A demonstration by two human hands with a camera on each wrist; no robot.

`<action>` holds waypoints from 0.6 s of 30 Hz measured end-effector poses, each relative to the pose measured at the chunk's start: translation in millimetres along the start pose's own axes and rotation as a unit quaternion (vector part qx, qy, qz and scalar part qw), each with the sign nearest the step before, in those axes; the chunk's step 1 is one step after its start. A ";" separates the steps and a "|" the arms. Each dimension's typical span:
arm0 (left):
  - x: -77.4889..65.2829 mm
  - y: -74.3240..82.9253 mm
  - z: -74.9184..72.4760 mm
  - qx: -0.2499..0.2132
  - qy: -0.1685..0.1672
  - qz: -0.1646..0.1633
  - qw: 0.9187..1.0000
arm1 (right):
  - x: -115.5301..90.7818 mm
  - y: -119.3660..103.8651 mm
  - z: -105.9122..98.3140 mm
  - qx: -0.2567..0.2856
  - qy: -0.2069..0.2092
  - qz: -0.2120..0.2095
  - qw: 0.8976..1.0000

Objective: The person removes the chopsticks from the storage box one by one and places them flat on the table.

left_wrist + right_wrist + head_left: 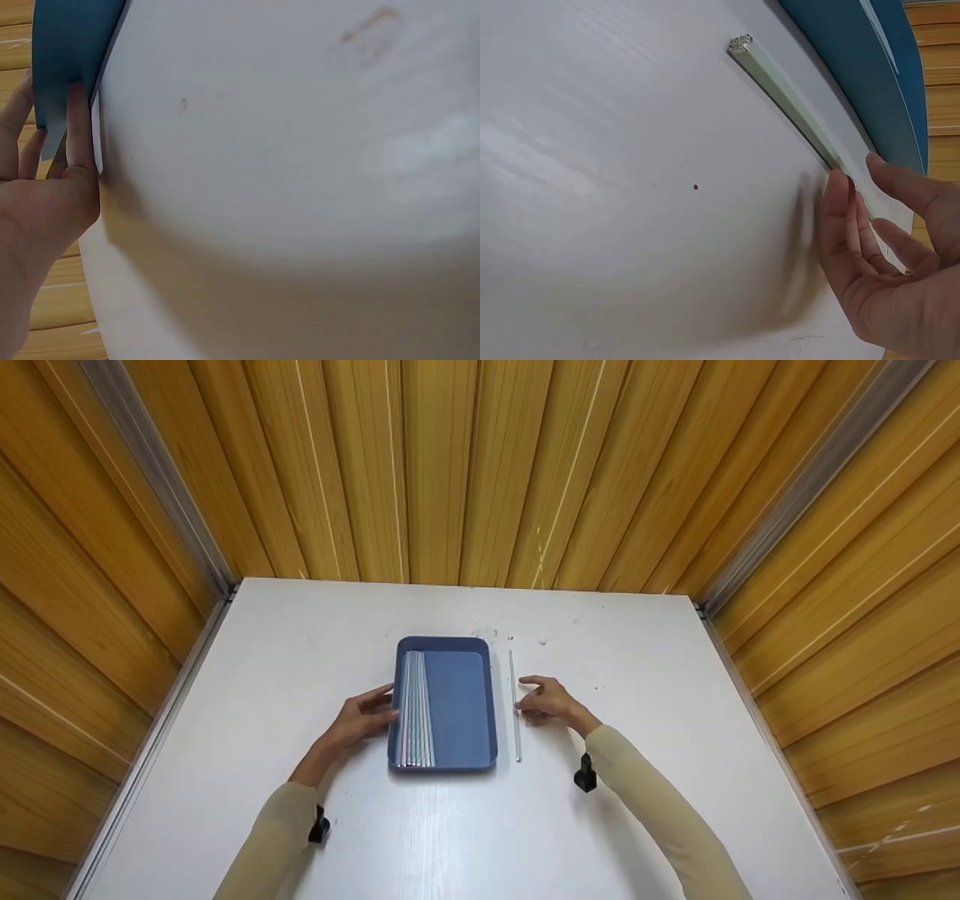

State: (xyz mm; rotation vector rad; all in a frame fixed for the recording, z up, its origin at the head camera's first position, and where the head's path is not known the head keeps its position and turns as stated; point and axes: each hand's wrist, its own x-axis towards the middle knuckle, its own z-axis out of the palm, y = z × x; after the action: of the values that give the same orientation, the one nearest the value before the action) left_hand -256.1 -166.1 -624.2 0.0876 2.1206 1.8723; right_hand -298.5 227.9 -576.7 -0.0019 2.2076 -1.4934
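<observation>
A blue rectangular tray (454,712) lies on the white table, with several thin pale sticks (415,712) side by side along its left wall. My left hand (365,718) holds the tray's left side, thumb over the rim and fingers along the outer wall (75,45). Just right of the tray lies a single slender, pale green stick (515,720). Close up in the right wrist view, this stick (787,97) has flat sides and a glittering silver end. My right hand (551,701) is beside it with loosely bent fingers, one fingertip (836,182) right at the stick.
Small dark and pale specks (487,632) are scattered on the tabletop (330,622) behind the tray. Yellow wood-look walls (450,472) stand at the back and both sides, with grey metal posts (169,472) in the corners.
</observation>
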 end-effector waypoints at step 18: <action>0.9 1.9 2.8 -0.006 0.002 -0.015 1.000 | 7.6 -40.0 -1.8 0.001 -0.064 -0.059 0.996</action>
State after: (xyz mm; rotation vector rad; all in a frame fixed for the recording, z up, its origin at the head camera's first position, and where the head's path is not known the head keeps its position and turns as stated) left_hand -256.5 -162.9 -622.8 0.0502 2.1009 1.8703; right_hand -316.1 211.2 -543.9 -0.2230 2.1356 -1.5142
